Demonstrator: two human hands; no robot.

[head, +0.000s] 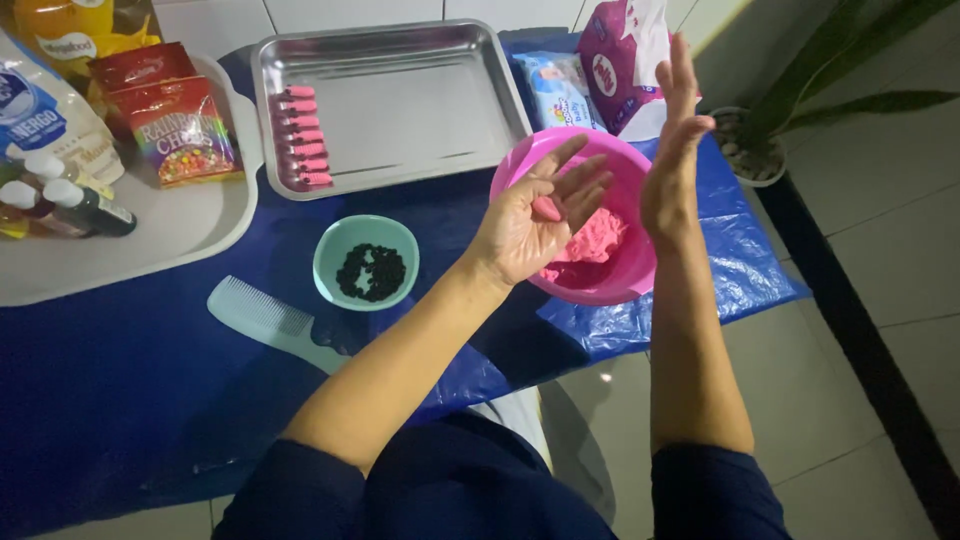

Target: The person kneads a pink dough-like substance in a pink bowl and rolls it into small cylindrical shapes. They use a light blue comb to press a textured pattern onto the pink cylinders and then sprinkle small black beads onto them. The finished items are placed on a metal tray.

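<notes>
While the hands hover over the pink bowl (520, 165):
Left hand (525, 225): palm up, fingers loosely spread, small pink dough piece (546, 208) resting on it
Right hand (672, 150): upright, fingers pressed together, empty
Done: seven pink pieces (302, 137) lined on the steel tray (400, 100)
Left: pink dough lump (597, 240) in bowl

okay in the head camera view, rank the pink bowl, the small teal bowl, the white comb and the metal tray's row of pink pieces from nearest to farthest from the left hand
From the left hand:
1. Pink bowl, directly beneath it.
2. Small teal bowl, to its left.
3. Row of pink pieces, on the tray's left edge, farther up-left.
4. White comb, lower left, about as far; too close to call.
</notes>
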